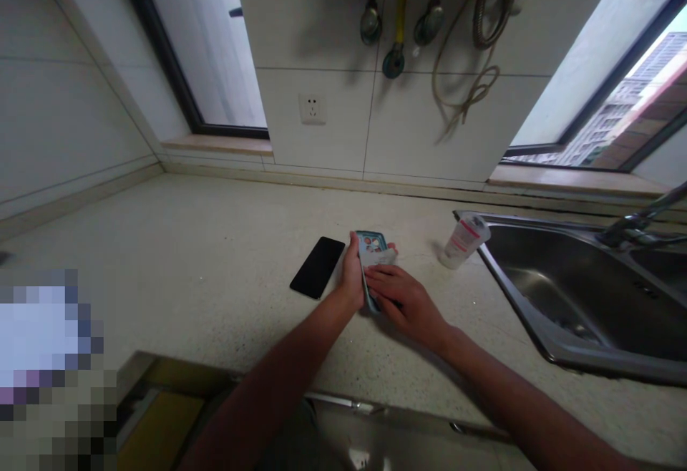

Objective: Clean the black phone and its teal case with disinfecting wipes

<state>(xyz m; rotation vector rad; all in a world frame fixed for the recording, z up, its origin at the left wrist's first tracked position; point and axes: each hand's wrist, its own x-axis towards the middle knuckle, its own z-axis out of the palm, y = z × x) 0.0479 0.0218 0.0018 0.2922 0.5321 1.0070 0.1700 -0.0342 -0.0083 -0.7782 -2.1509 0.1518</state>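
My left hand (351, 274) grips the left edge of a teal phone case (371, 243) held just above the speckled countertop (204, 256). My right hand (405, 299) lies over the case, its fingers pressing a small white wipe or cloth (378, 259) against the inside of it. A black phone (318, 266) lies flat on the counter, screen up, just left of my left hand. A white tube with a pink label (462, 240) lies tilted on the counter to the right, near the sink's corner.
A steel sink (569, 292) with a faucet (638, 224) fills the right side. Tiled wall behind holds a socket (312, 108) and hanging hoses (397, 20). Windows stand at both back corners. A blurred patch covers the lower left.
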